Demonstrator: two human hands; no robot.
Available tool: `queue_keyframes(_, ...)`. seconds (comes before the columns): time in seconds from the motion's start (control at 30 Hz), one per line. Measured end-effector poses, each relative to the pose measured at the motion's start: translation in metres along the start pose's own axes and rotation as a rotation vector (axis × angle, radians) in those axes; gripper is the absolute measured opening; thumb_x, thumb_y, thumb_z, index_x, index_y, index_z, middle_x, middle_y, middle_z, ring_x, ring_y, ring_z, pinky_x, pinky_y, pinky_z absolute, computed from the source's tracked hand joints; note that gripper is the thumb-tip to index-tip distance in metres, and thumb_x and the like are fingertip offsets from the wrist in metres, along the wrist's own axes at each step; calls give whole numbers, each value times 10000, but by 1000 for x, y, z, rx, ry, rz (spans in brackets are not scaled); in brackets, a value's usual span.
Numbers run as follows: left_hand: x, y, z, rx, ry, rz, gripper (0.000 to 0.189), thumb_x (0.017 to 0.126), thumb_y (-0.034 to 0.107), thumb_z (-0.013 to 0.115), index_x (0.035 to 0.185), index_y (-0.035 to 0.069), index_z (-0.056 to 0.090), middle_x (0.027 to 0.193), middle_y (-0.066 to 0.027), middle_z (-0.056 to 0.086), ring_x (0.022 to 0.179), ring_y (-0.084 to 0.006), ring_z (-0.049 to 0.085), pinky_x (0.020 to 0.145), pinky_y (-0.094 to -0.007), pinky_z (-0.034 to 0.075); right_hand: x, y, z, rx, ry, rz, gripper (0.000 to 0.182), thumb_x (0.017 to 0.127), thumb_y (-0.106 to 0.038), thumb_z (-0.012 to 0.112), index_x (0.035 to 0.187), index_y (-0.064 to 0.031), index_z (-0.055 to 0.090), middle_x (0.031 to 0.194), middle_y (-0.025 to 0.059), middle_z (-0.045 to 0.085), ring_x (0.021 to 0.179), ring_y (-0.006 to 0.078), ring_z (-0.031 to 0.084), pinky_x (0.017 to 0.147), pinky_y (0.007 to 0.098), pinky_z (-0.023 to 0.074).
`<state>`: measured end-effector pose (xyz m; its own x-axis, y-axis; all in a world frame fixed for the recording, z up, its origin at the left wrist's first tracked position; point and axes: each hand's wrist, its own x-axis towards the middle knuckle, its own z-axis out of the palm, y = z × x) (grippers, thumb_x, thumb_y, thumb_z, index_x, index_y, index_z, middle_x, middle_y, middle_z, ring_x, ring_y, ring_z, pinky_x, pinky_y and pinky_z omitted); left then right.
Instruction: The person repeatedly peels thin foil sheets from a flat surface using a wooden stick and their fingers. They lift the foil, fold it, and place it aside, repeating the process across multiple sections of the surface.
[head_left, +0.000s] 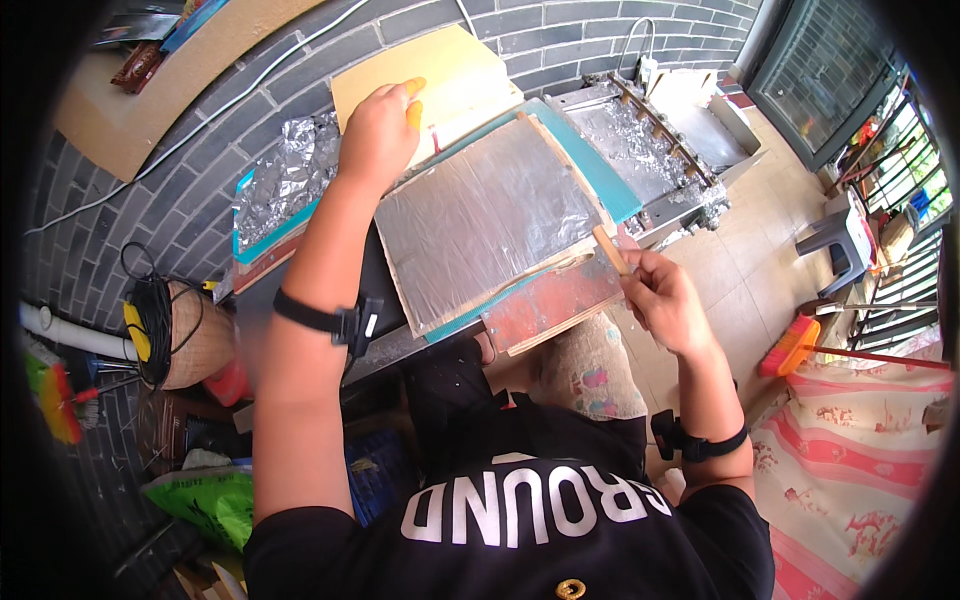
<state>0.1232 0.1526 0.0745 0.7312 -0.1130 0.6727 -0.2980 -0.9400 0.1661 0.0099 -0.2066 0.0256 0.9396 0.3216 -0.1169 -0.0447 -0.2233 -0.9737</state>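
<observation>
A rectangular stack topped with a silvery foil sheet (487, 225) lies before me, with brown paper edges showing, on a teal corrugated board (592, 165). My left hand (381, 131) is raised over the near side of a tan board or paper stack (427, 67); yellow covers show on its thumb and a fingertip, and whether it grips the tan sheet I cannot tell. My right hand (660, 296), beside the stack's right corner, is closed on a flat wooden stick (611, 251), whose free end points up and left near the foil's edge.
Crumpled foil (289, 161) fills a teal tray at the left. Behind the stack at right stands a metal frame (637, 135) with foil scraps. A reddish worn board (555, 300) juts out near my knees. A grey brick wall (420, 22) bounds the far side.
</observation>
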Motion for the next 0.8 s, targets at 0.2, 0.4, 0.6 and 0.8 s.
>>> queue_keyframes(0.2,7,-53,47,325,-2,35,350,887,120,487,1204,-21,538,1211,-205,561,1131,-341,534,976,-385,426,-16,-6,-2,7,-21,58,264,868,-5,536,1126,22,586,691,-33,515,598,45,463,534,205,381)
queue_keyframes(0.4,0,-51,41,378,-138,13,318,849,81,505,1148,42,606,1152,-168,605,1052,-302,590,914,-358,472,-21,-5,-7,-9,-28,62,270,868,-15,544,1132,19,584,701,-32,515,610,48,472,548,210,396)
queue_keyframes(0.6,9,-42,18,305,-4,-108,194,791,73,539,933,95,668,896,-114,660,793,-311,647,712,-399,528,-22,-8,-5,4,-39,64,258,866,-12,544,1118,24,584,695,-27,518,611,48,476,547,210,396)
queue_keyframes(0.8,23,-36,17,351,84,-96,99,766,55,527,791,68,622,850,-115,647,761,-319,642,676,-412,523,-22,-5,-1,11,-38,53,251,878,-11,536,1123,29,577,695,-26,521,588,41,460,522,200,372)
